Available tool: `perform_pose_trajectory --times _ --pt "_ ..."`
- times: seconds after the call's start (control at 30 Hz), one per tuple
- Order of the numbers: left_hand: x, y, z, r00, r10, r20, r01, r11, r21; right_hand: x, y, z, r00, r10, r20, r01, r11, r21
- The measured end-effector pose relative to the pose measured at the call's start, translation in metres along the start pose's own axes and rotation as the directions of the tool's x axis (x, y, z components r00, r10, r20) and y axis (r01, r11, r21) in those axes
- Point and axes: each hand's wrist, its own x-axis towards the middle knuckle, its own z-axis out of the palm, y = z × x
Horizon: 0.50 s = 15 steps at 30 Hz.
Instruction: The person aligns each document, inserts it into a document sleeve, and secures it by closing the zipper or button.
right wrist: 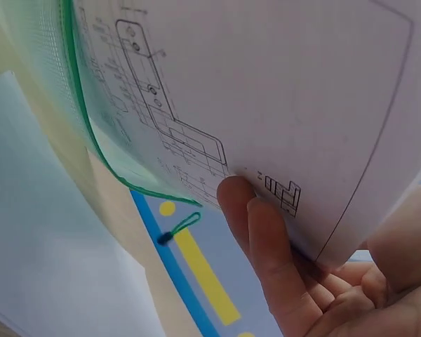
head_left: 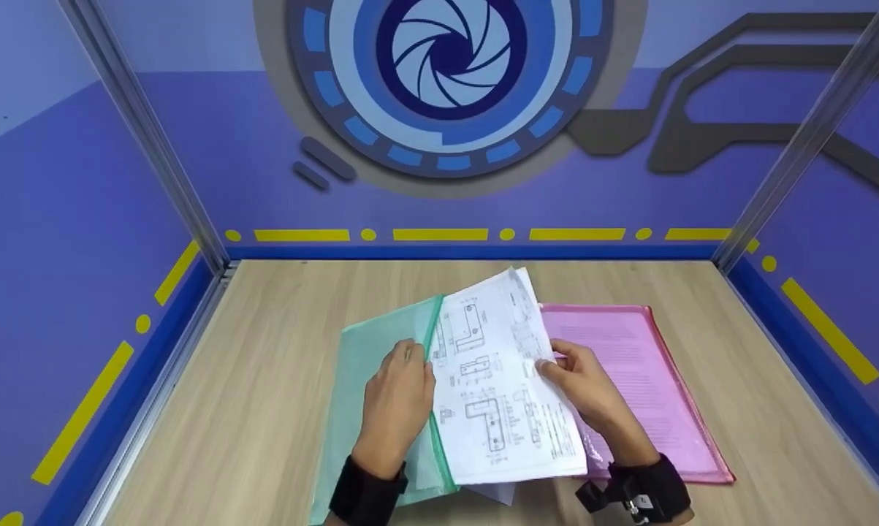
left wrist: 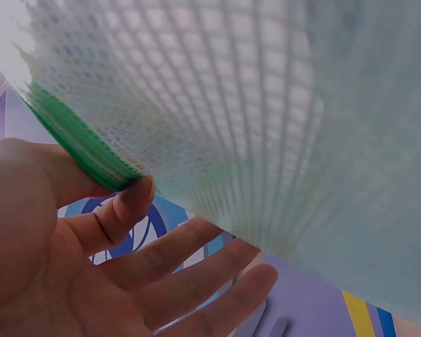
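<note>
A green mesh zipper pouch [head_left: 370, 343] is raised over the table, its zippered mouth toward the right. My left hand [head_left: 399, 402] pinches the green zipper edge [left wrist: 81, 144] between thumb and forefinger, the other fingers extended below the mesh. White paper sheets [head_left: 494, 343] printed with technical drawings lean out of the mouth, their left side inside the pouch. At their right edge, my right hand [head_left: 585, 387] grips the sheets, thumb on the near face and fingers behind. A green zipper-pull loop [right wrist: 186, 225] dangles from the pouch's corner.
On the right of the wooden table [head_left: 227, 409] lies a pink zipper pouch [head_left: 647, 380] with printed paper inside, partly behind my right hand. Another pale sheet [right wrist: 49, 210] lies below the raised pouch. Blue-purple walls [head_left: 212, 161] with metal posts enclose the table's back and sides.
</note>
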Motion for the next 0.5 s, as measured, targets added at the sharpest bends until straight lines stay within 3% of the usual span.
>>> perform_pose_trajectory --times 0.23,0.5 --pt "-0.002 0.011 0.007 1.0 -0.01 0.007 0.01 0.999 0.04 -0.001 0.0 0.01 0.997 -0.017 -0.069 0.015 0.999 -0.029" --pt "-0.003 0.021 0.011 0.999 -0.028 -0.018 0.028 1.0 0.008 -0.001 0.002 0.026 0.996 -0.055 -0.074 0.048 0.995 -0.087"
